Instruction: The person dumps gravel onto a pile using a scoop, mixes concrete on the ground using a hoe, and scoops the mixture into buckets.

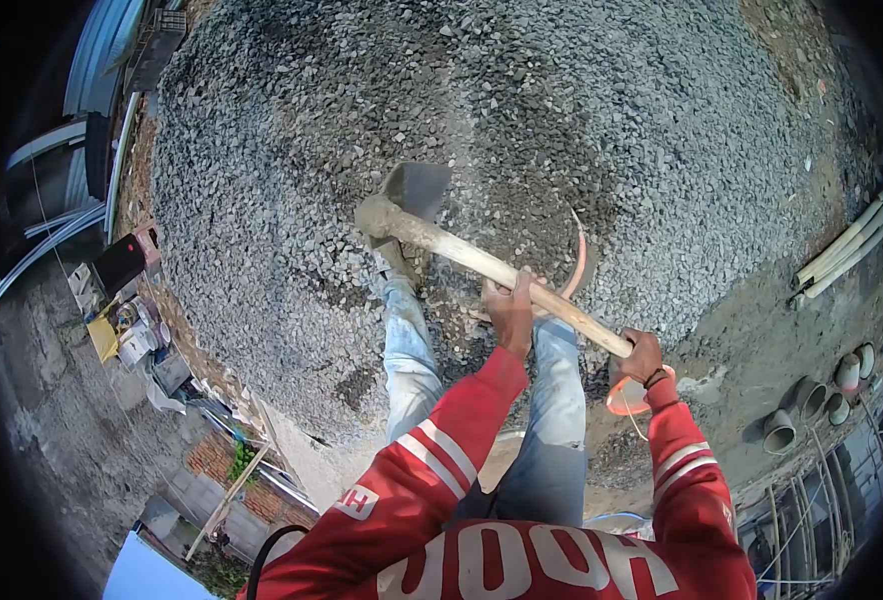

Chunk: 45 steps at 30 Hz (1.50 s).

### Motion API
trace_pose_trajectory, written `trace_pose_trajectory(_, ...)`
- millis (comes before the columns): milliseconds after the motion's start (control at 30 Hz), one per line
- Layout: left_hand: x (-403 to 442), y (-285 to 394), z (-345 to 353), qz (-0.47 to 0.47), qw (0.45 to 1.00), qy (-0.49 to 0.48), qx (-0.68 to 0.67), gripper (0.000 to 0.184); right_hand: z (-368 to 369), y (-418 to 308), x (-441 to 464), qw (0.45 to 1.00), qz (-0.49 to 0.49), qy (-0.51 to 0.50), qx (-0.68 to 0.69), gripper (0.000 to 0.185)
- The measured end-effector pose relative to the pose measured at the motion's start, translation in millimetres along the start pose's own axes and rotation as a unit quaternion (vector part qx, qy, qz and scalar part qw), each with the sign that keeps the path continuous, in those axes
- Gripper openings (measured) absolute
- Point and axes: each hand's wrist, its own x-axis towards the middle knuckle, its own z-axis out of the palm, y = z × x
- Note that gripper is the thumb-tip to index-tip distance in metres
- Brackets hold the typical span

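Note:
A hoe (pixel 482 262) with a pale wooden handle and a broad metal blade (pixel 424 188) is held across my body, its head up and to the left over the gravel. My left hand (pixel 510 312) is wrapped round the middle of the handle. Near the handle's end, my right hand (pixel 642 358) is closed round the wood. Grey gravel (pixel 502 120) spreads in front of my legs and under the blade. Behind the handle, near my right leg, shows an orange curved rim (pixel 581 258), partly hidden. Below my right hand is an orange-rimmed container (pixel 626 404).
Pale pipes (pixel 859 232) lie at the gravel's right edge. Several buckets (pixel 780 430) stand or lie on the ground at lower right. Metal sheets (pixel 102 50) and assorted boxes and bags (pixel 137 340) line the left side. A concrete edge (pixel 302 455) runs behind my left leg.

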Motion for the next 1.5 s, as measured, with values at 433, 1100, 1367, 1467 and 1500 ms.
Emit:
trace_pose_trajectory(433,224,-57,-198,-0.163,0.957,-0.004,0.241,0.047,-44,-74,286,0.864,0.244,0.381,-0.222,0.066)
trace_pose_trajectory(1100,257,-251,-240,-0.249,0.964,0.001,-0.091,0.071,201,65,297,0.940,0.195,0.279,0.013,0.069)
trace_pose_trajectory(1367,301,-204,-278,-0.286,0.938,-0.133,0.147,0.084,286,59,218,0.881,0.341,0.233,0.230,0.077)
trace_pose_trajectory(1467,287,-141,-229,-0.291,0.943,-0.094,0.132,0.078,287,110,233,0.796,0.352,0.195,0.452,0.069)
trace_pose_trajectory(1500,294,-155,-235,-0.257,0.951,-0.103,0.137,0.078,281,110,238,0.773,0.320,0.153,0.526,0.070)
